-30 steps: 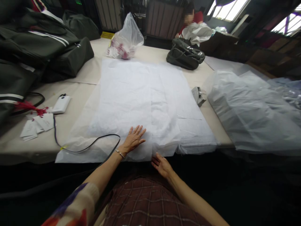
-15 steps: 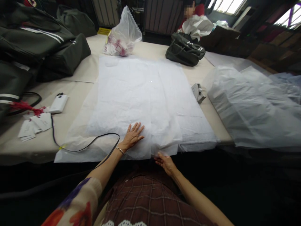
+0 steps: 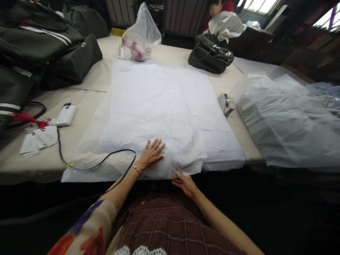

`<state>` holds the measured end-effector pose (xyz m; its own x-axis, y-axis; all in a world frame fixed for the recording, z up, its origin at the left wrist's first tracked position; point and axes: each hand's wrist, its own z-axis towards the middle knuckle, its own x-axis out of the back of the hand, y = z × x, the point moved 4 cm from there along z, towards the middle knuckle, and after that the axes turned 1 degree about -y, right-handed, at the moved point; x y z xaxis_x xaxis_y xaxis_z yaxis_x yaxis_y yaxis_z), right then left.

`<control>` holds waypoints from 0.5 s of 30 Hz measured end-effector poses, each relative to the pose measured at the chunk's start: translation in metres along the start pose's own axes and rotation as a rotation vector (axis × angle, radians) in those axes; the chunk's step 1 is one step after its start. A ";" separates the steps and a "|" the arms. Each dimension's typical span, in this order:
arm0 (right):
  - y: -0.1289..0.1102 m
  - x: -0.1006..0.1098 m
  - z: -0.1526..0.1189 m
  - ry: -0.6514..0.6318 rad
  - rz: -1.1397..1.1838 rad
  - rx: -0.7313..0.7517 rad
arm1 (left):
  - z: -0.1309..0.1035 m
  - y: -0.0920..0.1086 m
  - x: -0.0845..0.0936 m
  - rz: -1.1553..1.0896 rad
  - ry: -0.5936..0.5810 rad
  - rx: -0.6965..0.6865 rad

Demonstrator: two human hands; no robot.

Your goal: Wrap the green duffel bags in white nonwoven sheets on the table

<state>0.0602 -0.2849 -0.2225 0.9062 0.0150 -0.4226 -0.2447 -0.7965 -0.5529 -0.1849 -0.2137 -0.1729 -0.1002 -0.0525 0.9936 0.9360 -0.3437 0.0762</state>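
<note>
A stack of thin, whitish translucent plastic bags point(image 3: 146, 102) lies spread over the near part of the table. My left hand point(image 3: 152, 153) rests flat on the top plastic bag, fingers spread. At the near edge my right hand point(image 3: 184, 183) is closed, with thumb and fingers on the margin of the plastic bag; the fingertips are partly covered by the film. A thin black cord point(image 3: 117, 151) loops over the bags at the left and passes by my left wrist.
Dark bags with white stripes point(image 3: 66, 63) are piled at left, near white tags point(image 3: 46, 136) and a white device point(image 3: 66, 115). A clear bag point(image 3: 142, 33), a dark backpack point(image 3: 209, 55), a tape dispenser point(image 3: 225, 105) and plastic-covered goods point(image 3: 287, 120) surround the stack. A person point(image 3: 225, 7) is behind.
Both hands keep nearly the same places. My left hand sits slightly further right, and my right hand has shifted a little left along the edge. The view has tilted very slightly.
</note>
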 end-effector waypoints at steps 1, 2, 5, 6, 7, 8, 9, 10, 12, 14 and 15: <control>0.000 0.000 0.000 0.006 -0.003 0.005 | 0.000 0.000 -0.001 -0.002 -0.005 0.000; 0.000 0.001 0.001 0.014 -0.006 0.010 | 0.000 0.000 -0.001 -0.004 -0.009 0.001; 0.001 0.001 0.002 0.033 -0.011 0.010 | 0.000 0.000 0.000 -0.005 -0.012 0.007; 0.001 0.001 0.003 0.038 -0.013 0.007 | 0.000 0.001 0.002 -0.005 -0.005 0.005; 0.002 0.001 0.003 0.041 -0.015 0.006 | -0.001 0.002 0.004 -0.005 0.005 0.000; 0.002 0.000 0.003 0.042 -0.019 0.006 | -0.001 0.004 0.006 -0.006 0.016 -0.008; 0.002 0.000 0.003 0.042 -0.023 0.006 | -0.002 0.007 0.009 -0.009 0.026 -0.018; 0.002 0.000 0.003 0.042 -0.027 0.007 | -0.002 0.010 0.011 -0.016 0.032 -0.027; 0.001 -0.001 0.002 0.047 -0.030 0.008 | -0.001 0.017 0.014 -0.033 0.032 -0.043; -0.001 -0.001 0.001 0.057 -0.033 0.001 | 0.000 0.024 0.014 -0.051 0.017 -0.055; -0.001 -0.001 0.001 0.062 -0.037 -0.004 | 0.000 0.027 0.012 -0.059 0.006 -0.055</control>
<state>0.0591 -0.2835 -0.2221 0.9342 0.0074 -0.3566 -0.2093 -0.7983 -0.5648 -0.1610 -0.2234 -0.1590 -0.1570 -0.0358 0.9870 0.9086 -0.3969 0.1301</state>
